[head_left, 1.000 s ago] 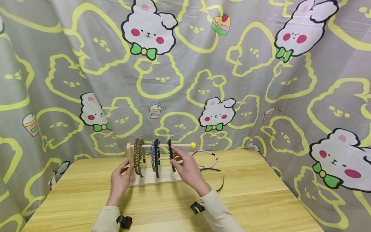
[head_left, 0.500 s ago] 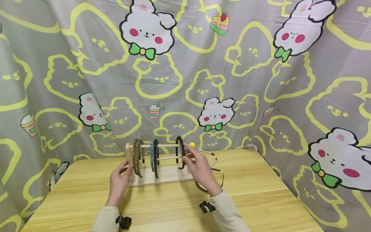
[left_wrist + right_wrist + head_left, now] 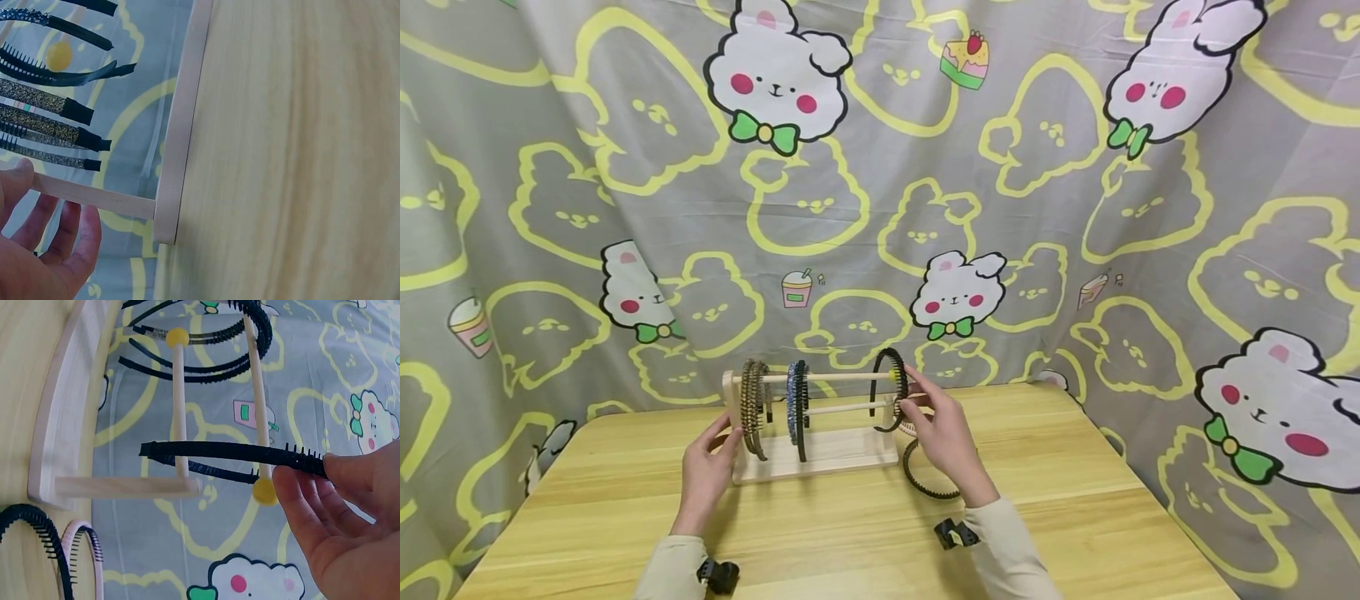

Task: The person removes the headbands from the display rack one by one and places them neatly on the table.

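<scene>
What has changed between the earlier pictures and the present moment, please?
The right hand has moved to the right, bringing the black headband along the wooden stand to the yellow ball at its right end. No new grip or release is seen. The left hand still pinches the stand's left end; the blue headband and brown headbands stay hanging.
</scene>
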{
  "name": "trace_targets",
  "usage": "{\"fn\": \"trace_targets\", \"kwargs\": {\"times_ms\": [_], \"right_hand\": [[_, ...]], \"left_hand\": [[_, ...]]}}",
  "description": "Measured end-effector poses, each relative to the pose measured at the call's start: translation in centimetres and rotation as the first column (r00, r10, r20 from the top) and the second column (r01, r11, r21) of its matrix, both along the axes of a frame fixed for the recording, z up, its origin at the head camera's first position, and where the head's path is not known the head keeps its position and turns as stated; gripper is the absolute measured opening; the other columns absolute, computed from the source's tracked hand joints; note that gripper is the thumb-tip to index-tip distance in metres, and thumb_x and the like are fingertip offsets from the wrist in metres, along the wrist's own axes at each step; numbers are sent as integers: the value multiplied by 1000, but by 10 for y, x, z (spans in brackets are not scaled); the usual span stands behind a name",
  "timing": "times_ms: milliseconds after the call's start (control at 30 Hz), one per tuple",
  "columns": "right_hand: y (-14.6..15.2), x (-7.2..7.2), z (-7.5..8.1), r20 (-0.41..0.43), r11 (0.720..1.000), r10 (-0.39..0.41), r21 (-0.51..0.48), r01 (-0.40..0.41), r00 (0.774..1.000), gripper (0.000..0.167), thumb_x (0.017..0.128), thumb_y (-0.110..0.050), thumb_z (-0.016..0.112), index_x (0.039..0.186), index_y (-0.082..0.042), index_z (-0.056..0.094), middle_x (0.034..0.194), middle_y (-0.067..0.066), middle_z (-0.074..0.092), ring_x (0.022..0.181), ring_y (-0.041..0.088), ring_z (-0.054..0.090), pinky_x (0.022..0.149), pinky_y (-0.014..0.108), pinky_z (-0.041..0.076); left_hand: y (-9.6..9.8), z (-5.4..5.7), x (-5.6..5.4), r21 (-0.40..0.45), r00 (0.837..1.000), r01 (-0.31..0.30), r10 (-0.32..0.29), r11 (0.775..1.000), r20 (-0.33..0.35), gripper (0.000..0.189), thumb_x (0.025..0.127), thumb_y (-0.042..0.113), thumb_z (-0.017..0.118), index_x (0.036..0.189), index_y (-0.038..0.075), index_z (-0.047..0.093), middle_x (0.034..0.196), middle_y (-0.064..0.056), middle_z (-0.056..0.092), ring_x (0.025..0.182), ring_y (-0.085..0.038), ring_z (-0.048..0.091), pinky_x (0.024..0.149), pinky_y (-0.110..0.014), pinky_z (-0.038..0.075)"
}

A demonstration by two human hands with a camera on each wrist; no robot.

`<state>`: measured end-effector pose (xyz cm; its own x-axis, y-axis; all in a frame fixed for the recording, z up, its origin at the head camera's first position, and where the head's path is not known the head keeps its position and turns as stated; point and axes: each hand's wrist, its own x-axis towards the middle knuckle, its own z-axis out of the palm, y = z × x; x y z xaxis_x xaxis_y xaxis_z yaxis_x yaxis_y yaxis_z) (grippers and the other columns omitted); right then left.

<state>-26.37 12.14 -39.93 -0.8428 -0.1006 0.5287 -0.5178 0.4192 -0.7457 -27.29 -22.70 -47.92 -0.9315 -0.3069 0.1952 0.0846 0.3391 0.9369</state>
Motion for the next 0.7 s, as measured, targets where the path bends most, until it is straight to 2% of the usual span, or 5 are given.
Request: {"fn": "trace_targets", "kwargs": {"times_ms": [267, 567, 700], "right_hand": [[13, -2, 1, 33, 998, -11, -60, 13, 999, 54, 100, -2, 64, 151, -7, 49, 121, 18, 66, 106, 34, 70, 82, 27, 61], [33, -1, 6, 58, 991, -27, -131, 34, 998, 54, 99, 3, 62, 151, -5, 50, 123, 23, 64, 108, 38, 68, 84, 31, 61], [37, -3, 5, 89, 984, -8, -176, 24, 996, 54, 100, 3, 61, 151, -7, 49, 125, 24, 63, 110, 39, 67, 86, 30, 61]], "left_hand": [[0, 0, 0, 10, 1000, -4, 4, 1000, -4, 47, 105, 24, 61, 148, 7, 55, 140, -23, 60, 92, 10, 54, 74, -11, 51], [1, 2, 1, 25, 1000, 5, -5, 1000, -6, 47, 105, 24, 61, 148, 7, 54, 141, -22, 59, 94, 8, 55, 75, -11, 51], [0, 1, 0, 23, 1000, 1, -1, 1000, -12, 46, 105, 23, 61, 148, 7, 55, 141, -22, 59, 93, 9, 54, 74, -11, 51]]}}
